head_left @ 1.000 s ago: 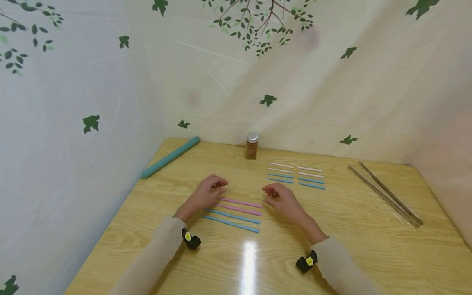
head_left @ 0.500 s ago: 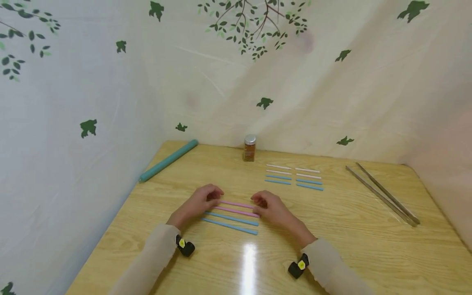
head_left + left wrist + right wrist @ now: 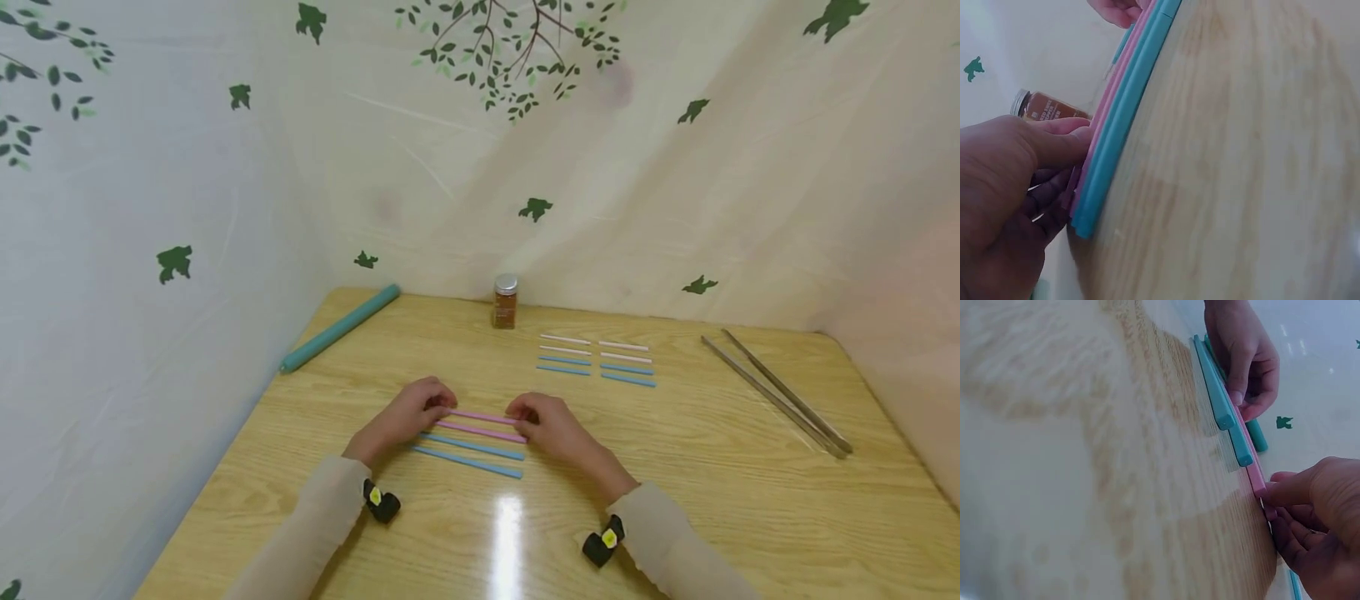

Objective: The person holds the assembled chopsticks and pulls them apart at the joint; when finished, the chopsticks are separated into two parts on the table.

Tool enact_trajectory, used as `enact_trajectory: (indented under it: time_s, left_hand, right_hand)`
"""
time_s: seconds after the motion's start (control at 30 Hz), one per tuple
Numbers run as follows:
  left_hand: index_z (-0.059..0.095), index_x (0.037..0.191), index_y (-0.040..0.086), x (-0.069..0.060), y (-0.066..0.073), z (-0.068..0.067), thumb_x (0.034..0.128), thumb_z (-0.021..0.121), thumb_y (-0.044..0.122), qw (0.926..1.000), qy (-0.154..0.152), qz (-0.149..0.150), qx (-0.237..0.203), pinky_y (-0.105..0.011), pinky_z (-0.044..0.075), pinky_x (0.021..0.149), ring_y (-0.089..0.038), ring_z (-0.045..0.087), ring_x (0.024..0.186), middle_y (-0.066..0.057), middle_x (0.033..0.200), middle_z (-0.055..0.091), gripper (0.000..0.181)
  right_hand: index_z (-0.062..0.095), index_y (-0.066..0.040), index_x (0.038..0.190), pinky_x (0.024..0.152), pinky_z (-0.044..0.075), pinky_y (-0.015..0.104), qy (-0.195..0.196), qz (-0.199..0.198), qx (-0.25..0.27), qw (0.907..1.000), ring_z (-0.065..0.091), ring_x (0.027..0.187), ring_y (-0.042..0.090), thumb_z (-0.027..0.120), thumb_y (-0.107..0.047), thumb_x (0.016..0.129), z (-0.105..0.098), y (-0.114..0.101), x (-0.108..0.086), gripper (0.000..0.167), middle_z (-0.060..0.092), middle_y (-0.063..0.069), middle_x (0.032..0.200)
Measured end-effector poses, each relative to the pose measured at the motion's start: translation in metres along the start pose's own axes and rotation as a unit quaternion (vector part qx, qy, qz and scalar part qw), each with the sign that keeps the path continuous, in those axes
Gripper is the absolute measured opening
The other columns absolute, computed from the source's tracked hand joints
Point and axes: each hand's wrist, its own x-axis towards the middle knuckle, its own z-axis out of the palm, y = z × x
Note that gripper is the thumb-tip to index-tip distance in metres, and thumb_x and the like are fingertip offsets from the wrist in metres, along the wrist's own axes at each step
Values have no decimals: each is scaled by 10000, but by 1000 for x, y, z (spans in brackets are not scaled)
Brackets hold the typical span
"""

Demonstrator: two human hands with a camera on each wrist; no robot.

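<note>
Two pink chopsticks and two blue chopsticks (image 3: 472,462) lie side by side on the wooden table in front of me. My left hand (image 3: 414,408) pinches the left end of the farther pink chopstick (image 3: 480,416). At that chopstick's other end, the thumb and fingers of my right hand (image 3: 553,423) grip it. The nearer pink chopstick (image 3: 480,431) lies just in front of it. In the right wrist view, the thick square ends of the blue chopsticks (image 3: 1225,419) show clearly, while my right fingers partly hide the gripped pink end.
Farther back lie two groups of pale pink and blue sticks (image 3: 626,367). A spice jar (image 3: 506,303) with a silver lid stands by the back edge. A green rolled cylinder (image 3: 341,328) lies at the left edge, and two long brownish sticks (image 3: 780,396) at the right.
My right hand has moved left from beside the chopsticks and now grips the right end of the farther pink one. The left hand has shifted slightly and pinches its left end.
</note>
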Motion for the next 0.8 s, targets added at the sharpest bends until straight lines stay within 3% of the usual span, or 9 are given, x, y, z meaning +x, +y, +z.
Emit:
enact_trajectory:
  time_s: [0.2,0.37,0.6,0.8]
  left_hand:
    - [670,1020,93,6,11,-4,914,643,133,9996,-257,7,103,-248,471,749,-89,524,823,16,907,583,116]
    - [678,982,113,12,17,-4,923,634,145,9986,-471,24,251,-250,465,756,-83,521,819,27,904,580,80]
    - [674,968,99,23,26,-5,934,613,119,9984,-382,212,352,-262,478,769,-104,542,837,-1,916,592,73]
    - [676,978,93,31,38,-4,941,606,131,9985,-413,213,292,-266,488,786,-110,555,855,-5,941,605,88]
  right_hand:
    - [680,-64,1010,670,471,217,163,182,-43,9997,543,762,91,648,-35,884,-2,-2,-2,133,650,30,876]
    - [671,-47,1032,722,498,250,262,6,-41,9996,574,819,124,642,-23,883,-8,-5,-3,153,659,39,918]
    - [672,-49,1072,767,525,281,451,-237,-305,9982,605,877,149,659,-38,883,-13,-9,5,190,655,43,969]
    - [684,-58,1047,742,518,257,375,-394,-258,9982,596,853,137,664,-98,895,-11,-13,14,158,648,27,950]
